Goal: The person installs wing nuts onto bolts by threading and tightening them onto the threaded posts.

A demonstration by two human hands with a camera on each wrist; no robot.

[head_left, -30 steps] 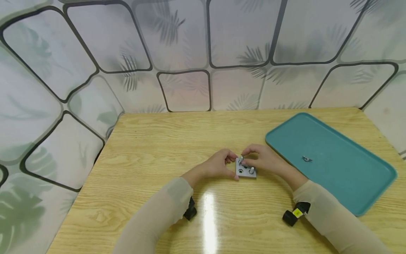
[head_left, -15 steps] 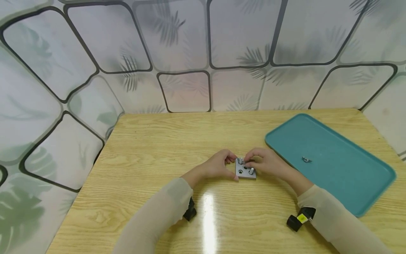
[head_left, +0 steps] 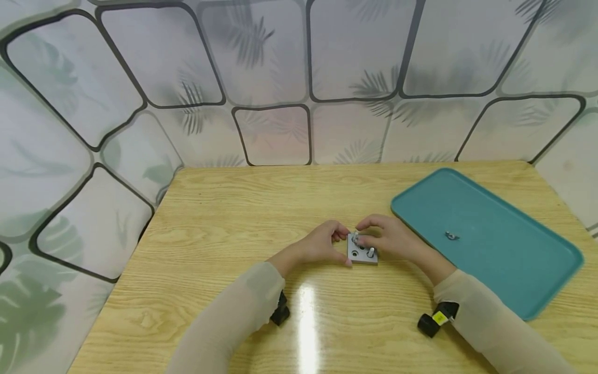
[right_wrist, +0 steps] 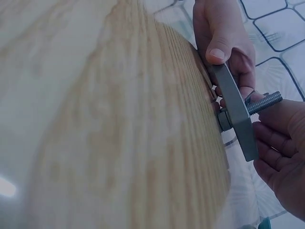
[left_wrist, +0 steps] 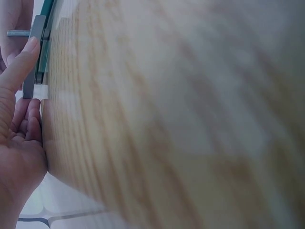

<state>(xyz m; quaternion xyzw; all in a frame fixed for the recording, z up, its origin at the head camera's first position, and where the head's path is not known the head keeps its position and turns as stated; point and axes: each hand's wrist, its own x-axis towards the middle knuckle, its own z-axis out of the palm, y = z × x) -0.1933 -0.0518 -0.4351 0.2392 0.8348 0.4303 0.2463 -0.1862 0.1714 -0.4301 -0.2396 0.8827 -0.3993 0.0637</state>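
A small grey metal plate with holes lies close over the wooden table. My left hand holds its left side, the thumb at the near corner and the fingers at the far one. A threaded bolt sticks up through the plate, its hexagonal head below. At the plate's far left corner a second bolt carries a wing nut. Thumb and index finger of my right hand pinch this nut; they partly hide it. Another wing nut lies apart on the tray.
A teal tray lies at an angle on the right of the wooden table, just beyond my right forearm. Patterned wall covering rises behind the table's far edge. A camera hangs under my right wrist.
My right fingers draw back slightly to the right, then return to the wing nut at the far left corner. My left hand and the plate stay in place.
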